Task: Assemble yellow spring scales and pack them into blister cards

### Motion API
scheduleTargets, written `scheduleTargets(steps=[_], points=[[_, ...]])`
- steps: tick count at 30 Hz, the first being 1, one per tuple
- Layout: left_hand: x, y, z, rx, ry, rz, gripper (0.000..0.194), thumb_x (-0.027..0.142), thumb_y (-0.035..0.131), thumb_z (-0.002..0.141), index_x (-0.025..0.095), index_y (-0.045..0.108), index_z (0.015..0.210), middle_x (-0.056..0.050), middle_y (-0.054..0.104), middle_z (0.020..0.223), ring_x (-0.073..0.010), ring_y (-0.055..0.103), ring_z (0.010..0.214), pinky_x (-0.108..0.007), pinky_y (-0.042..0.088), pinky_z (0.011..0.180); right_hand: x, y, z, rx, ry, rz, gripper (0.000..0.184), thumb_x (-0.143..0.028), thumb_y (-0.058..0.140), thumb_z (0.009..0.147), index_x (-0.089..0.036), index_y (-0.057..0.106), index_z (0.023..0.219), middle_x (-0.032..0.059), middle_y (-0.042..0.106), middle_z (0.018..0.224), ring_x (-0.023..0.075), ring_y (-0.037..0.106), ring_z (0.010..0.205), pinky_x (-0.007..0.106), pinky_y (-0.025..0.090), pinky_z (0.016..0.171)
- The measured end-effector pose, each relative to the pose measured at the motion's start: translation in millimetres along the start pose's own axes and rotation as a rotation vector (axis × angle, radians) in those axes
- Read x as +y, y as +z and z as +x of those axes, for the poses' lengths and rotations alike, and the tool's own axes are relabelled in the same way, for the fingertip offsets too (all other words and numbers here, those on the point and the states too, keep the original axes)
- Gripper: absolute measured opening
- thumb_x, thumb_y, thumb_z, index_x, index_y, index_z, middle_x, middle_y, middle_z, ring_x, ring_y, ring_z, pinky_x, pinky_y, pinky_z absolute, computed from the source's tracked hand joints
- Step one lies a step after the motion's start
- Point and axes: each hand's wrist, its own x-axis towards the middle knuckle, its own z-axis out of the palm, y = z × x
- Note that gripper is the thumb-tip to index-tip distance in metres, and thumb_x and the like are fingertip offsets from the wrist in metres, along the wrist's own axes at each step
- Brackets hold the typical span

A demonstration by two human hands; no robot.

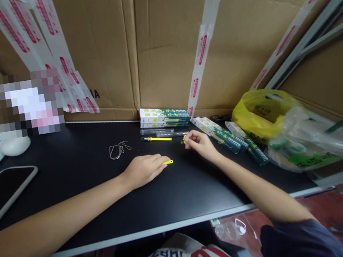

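Note:
My left hand [145,169] rests on the black table [88,201], fingers closed on a small yellow piece [168,162] that sticks out to the right. My right hand [198,141] is pinched on another small yellow piece [185,138], with a tiny dark part just below it. A thin yellow-handled tool [156,139] lies on the table just beyond both hands. Behind it sit flat green-and-white packaged boxes [163,117].
More packaged boxes [224,135] fan out to the right beside a yellow plastic bag [261,115] and a clear bag [305,143]. Wire clips [118,149] lie left of centre. A phone [0,192], a white mouse [15,145] and cardboard walls [158,40] surround the table.

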Motion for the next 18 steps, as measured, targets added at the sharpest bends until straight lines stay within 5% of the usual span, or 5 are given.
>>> scheduleTargets(steps=[4,8,12,18], points=[[-0.5,-0.3,0.3,-0.005,0.030,0.005,0.025,0.027,0.041,0.097,0.021,0.061,0.109,0.000,0.070,0.085,-0.0113,0.067,0.074,-0.021,0.046,0.065,4.3,0.4,-2.5,0.013,-0.108,-0.283,0.013,-0.029,0.058,0.086,-0.017,0.059,0.084,0.0003,0.061,0.066,0.0127,0.056,0.059,0.024,0.043,0.058],[0.8,-3.3,1.5,0.035,0.216,0.027,0.024,0.028,0.042,0.096,0.020,0.063,0.106,0.001,0.067,0.076,-0.0109,0.065,0.067,-0.022,0.042,0.057,-2.3,17.7,0.5,-0.090,-0.379,-0.570,0.012,-0.023,0.056,0.088,-0.017,0.065,0.094,0.0042,0.064,0.079,0.0166,0.058,0.073,0.030,0.047,0.071],[2.2,-5.8,2.9,0.104,0.417,0.063,0.021,0.027,0.046,0.094,0.021,0.065,0.100,0.003,0.062,0.064,-0.0104,0.057,0.055,-0.024,0.036,0.049,-24.4,51.7,22.6,-0.262,-0.626,-0.770,0.024,-0.030,0.051,0.093,-0.017,0.065,0.109,0.0093,0.062,0.098,0.0202,0.054,0.091,0.034,0.046,0.082],[1.1,-5.1,4.2,0.115,0.477,0.076,0.021,0.026,0.047,0.094,0.019,0.067,0.097,0.002,0.060,0.062,-0.0109,0.056,0.055,-0.025,0.036,0.050,-47.2,116.7,59.7,-0.365,-0.783,-1.010,0.037,-0.033,0.049,0.094,-0.020,0.057,0.128,0.0118,0.055,0.123,0.0261,0.045,0.107,0.039,0.042,0.083]])
